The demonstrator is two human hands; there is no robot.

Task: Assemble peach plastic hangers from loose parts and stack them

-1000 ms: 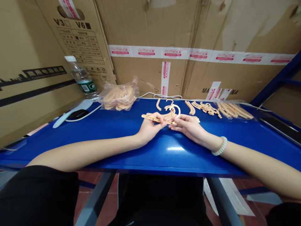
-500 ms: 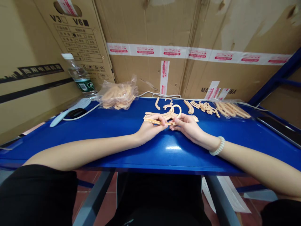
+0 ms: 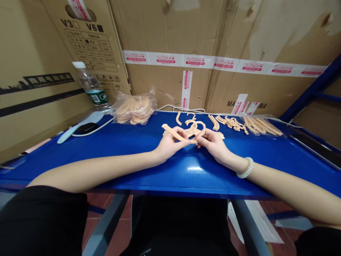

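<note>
My left hand (image 3: 171,144) is closed on a peach-coloured hanger arm (image 3: 169,130), whose free end points up and left. Close beside it, my right hand (image 3: 213,144) pinches a peach hanger hook (image 3: 201,124) of the same plastic, its curve rising above the fingers. The two pieces meet between my fingertips; whether they are joined I cannot tell. Just behind my hands lie hangers (image 3: 189,132) with hooks, partly hidden by my fingers. Farther back on the blue table (image 3: 128,174) are a loose curved arm (image 3: 178,118) and a small hook piece (image 3: 191,116).
At the back right lie several loose arms (image 3: 213,122), a heap of hook pieces (image 3: 233,123) and a bag of arms (image 3: 262,125). A phone (image 3: 317,147) rests far right. Leftward are a bag of peach parts (image 3: 134,108), a bottle (image 3: 96,92) and a hairbrush (image 3: 80,126). Cardboard walls the back.
The hanger arm in my left hand has turned, its free end rising up and showing a broader face. Both hands stay nearly in place, with the hook still in my right fingers.
</note>
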